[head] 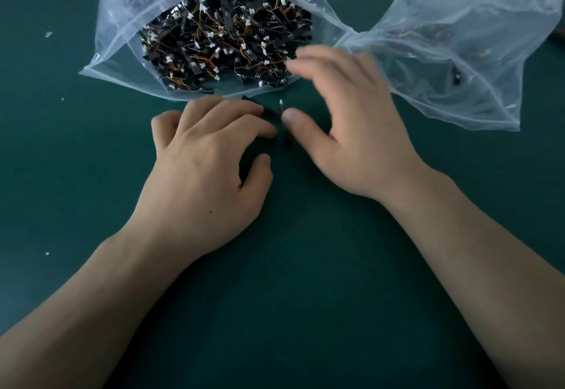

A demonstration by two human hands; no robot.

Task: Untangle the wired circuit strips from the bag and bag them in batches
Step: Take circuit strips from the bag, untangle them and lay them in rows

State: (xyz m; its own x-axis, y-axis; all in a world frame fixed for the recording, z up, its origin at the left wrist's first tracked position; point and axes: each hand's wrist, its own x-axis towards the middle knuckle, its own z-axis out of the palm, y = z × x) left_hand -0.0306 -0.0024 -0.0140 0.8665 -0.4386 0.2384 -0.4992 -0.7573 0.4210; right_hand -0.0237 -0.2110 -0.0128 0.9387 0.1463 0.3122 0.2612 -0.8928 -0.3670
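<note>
Untangling: a circuit strip was pressed to the tabletop by left hand fingers; the right hand was spread, empty. Freeing its wire was judged next.

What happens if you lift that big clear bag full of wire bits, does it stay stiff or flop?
Probably floppy: the clear bag is thin, wrinkled plastic. It would likely sag under the heaped circuit strips. With its mouth open, some might spill out.
</note>
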